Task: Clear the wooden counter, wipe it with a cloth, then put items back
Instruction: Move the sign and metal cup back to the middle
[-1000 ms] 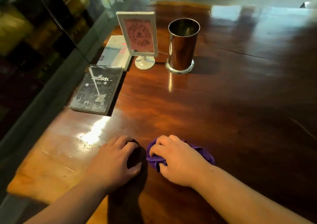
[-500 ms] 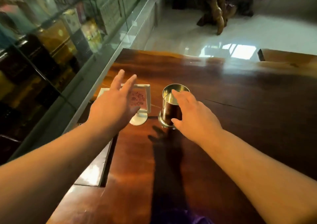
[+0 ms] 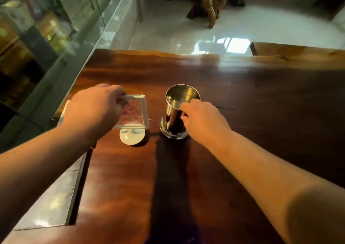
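Note:
A white-framed sign holder (image 3: 137,113) with a pink card stands on a round white foot on the dark wooden counter (image 3: 252,98). My left hand (image 3: 93,109) grips the frame's top left corner. Just to its right stands a shiny metal cup (image 3: 177,113), and my right hand (image 3: 203,120) is closed around the cup's right side, thumb at the rim. A dark flat menu board (image 3: 54,197) lies along the counter's left edge, partly under my left forearm. The purple cloth is barely visible as a dark shape at the bottom edge.
A glass display case (image 3: 46,38) runs along the left of the counter. Beyond the counter's far edge lies a glossy white floor with a carved wooden piece (image 3: 209,6). A second wooden surface (image 3: 298,51) shows at the far right.
My hands left the purple cloth at the near edge and reached forward. They went from hovering open to the left one gripping the sign frame and the right one closing on the metal cup.

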The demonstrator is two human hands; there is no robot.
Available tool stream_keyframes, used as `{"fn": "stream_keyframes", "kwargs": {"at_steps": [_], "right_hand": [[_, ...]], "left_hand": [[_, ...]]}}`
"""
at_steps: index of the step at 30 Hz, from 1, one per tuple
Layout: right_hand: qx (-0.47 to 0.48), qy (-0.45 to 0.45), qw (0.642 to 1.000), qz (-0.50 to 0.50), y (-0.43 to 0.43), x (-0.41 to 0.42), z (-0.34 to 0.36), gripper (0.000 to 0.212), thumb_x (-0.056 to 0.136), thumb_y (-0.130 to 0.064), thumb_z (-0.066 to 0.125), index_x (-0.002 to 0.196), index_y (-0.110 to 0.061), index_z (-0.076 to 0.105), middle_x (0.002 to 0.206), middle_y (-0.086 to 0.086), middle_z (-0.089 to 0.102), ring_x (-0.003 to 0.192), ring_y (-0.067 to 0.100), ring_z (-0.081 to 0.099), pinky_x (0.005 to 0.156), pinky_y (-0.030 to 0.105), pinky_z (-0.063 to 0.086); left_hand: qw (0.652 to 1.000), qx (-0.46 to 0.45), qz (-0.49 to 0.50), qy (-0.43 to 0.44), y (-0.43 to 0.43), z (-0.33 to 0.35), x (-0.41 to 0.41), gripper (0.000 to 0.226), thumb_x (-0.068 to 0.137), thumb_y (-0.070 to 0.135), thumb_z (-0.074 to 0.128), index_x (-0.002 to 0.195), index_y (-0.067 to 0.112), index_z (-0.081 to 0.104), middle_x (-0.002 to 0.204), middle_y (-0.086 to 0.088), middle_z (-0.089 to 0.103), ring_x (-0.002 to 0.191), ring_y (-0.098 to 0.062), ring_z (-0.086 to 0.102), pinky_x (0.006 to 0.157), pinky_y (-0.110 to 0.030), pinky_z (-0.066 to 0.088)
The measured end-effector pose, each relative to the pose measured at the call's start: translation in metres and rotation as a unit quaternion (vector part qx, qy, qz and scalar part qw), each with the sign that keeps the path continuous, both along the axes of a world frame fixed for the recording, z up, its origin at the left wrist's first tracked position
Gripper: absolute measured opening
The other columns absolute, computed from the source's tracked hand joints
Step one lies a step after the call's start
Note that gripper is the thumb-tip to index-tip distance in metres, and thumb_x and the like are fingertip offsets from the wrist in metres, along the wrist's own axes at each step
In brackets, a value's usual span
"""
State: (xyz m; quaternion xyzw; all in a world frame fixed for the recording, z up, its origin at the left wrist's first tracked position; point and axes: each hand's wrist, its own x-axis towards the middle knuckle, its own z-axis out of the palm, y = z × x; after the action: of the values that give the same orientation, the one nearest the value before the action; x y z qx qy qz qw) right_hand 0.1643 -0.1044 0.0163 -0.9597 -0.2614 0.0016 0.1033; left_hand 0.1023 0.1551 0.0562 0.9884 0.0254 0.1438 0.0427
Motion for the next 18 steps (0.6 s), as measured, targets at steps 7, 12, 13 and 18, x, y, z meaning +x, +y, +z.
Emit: {"fn": "stream_keyframes", "kwargs": {"at_steps": [7,12,13,18], "right_hand": [[-0.035,-0.001,0.997,-0.065,-0.186,0.009,0.028,0.01,0.099,-0.032,0.059,0.103,-0.024,0.063,0.091,-0.002,0.053,0.088,0.03,0.061,0.067,0.039,0.045],[-0.062,0.001,0.994,-0.088,-0.284,0.001,0.024,0.017,0.098,-0.031,0.062,0.112,-0.023,0.068,0.092,-0.004,0.055,0.087,0.027,0.062,0.068,0.037,0.045],[-0.062,0.004,0.994,-0.089,-0.295,0.001,0.021,0.017,0.098,-0.03,0.062,0.112,-0.023,0.068,0.094,-0.003,0.058,0.087,0.027,0.062,0.069,0.037,0.047],[-0.054,0.021,0.995,-0.081,-0.323,-0.001,0.006,0.012,0.099,-0.03,0.06,0.106,-0.023,0.067,0.096,-0.001,0.059,0.088,0.027,0.061,0.069,0.038,0.047]], "left_hand": [[0.998,-0.016,-0.053,-0.005,-0.172,-0.001,0.03,0.016,0.096,0.037,0.06,0.107,0.031,0.069,0.09,0.003,0.063,0.067,-0.023,0.058,0.048,-0.031,0.045],[0.997,-0.028,-0.072,-0.013,-0.271,-0.012,0.053,0.019,0.097,0.04,0.061,0.11,0.032,0.071,0.088,0.002,0.065,0.067,-0.022,0.061,0.05,-0.036,0.055],[0.997,-0.026,-0.075,-0.009,-0.284,-0.014,0.056,0.019,0.096,0.039,0.061,0.11,0.031,0.072,0.089,0.002,0.066,0.068,-0.024,0.062,0.05,-0.037,0.056],[0.996,-0.009,-0.086,0.006,-0.323,-0.018,0.065,0.019,0.095,0.036,0.063,0.109,0.028,0.074,0.091,-0.002,0.068,0.068,-0.027,0.06,0.048,-0.033,0.042]]}}
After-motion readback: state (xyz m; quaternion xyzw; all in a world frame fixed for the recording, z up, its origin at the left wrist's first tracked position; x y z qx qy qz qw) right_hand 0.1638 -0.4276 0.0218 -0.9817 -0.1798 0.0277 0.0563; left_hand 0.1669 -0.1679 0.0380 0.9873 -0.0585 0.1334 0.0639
